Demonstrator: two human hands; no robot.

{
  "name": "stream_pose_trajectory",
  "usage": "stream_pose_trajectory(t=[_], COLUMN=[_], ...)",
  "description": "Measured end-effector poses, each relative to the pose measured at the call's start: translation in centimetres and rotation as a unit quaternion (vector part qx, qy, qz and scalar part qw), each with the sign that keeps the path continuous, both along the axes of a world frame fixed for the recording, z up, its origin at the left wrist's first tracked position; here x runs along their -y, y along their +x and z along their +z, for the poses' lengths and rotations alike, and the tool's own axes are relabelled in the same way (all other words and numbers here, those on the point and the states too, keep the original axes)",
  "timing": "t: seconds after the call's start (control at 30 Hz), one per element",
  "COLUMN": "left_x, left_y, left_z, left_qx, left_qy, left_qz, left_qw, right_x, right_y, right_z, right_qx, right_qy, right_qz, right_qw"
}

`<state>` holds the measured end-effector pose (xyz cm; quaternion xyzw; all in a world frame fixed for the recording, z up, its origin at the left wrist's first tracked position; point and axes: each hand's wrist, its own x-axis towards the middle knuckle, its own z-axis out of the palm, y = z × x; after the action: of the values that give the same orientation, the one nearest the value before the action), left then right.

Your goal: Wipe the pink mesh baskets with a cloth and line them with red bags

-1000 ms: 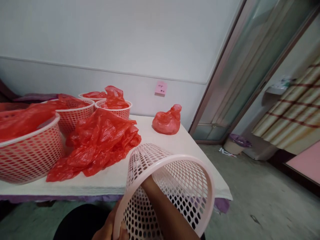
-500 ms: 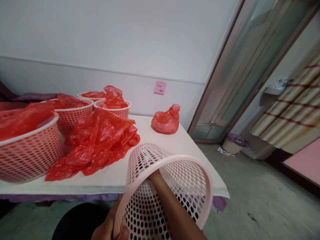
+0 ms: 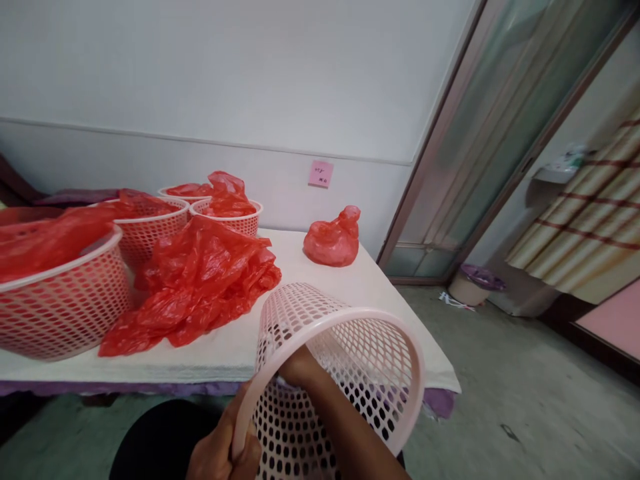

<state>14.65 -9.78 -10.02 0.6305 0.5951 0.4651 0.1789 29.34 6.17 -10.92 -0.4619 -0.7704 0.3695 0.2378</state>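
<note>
A pale pink perforated plastic basket point(image 3: 383, 360) lies tilted on its side at the table's front edge, its mouth toward me. My left hand point(image 3: 225, 440) grips the rim at the lower left, thumb inside and fingers outside. Reaching through the mouth, my right hand point(image 3: 300, 367) is inside the basket near its left wall. The rim hides its fingers. A small whitish patch shows beside that hand; I cannot tell what it is. Left of the basket lies a crumpled heap of red plastic bags point(image 3: 200, 287).
Several pink baskets point(image 3: 65, 307) with red bags stand at the left. A knotted red bag point(image 3: 333, 240) sits near the wall, below a pink note point(image 3: 321, 174). The white-covered table point(image 3: 425, 347) ends at the right. A black round shape point(image 3: 160, 443) is below; a bin point(image 3: 470, 287) stands on the floor.
My right hand has shifted left and toward me inside the basket, so more of it shows. My left hand keeps its grip on the rim. The basket has barely moved.
</note>
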Motion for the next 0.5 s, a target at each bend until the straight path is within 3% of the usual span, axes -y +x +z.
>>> stream_pose_trajectory(t=[0.13, 0.23, 0.37, 0.5], left_x=[-0.6, -1.2, -1.3, -1.1], left_y=[-0.4, -0.4, 0.4, 0.4], left_z=[0.7, 1.5, 1.8, 1.3], left_qx=[-0.045, -0.057, -0.044, -0.018], left_qy=[0.022, 0.043, 0.073, 0.033], left_qz=[-0.007, 0.003, 0.001, -0.010], left_qw=[0.999, 0.997, 0.996, 0.999], right_x=[1.5, 2.6, 2.7, 3.4], right_y=[1.4, 2.5, 3.1, 2.9], right_z=[0.5, 0.3, -0.5, 0.5], right_qx=[0.034, 0.108, 0.212, 0.182], right_qy=[0.009, 0.071, 0.138, 0.130], right_qz=[0.058, 0.092, 0.041, 0.043], right_qw=[0.998, 0.987, 0.967, 0.974])
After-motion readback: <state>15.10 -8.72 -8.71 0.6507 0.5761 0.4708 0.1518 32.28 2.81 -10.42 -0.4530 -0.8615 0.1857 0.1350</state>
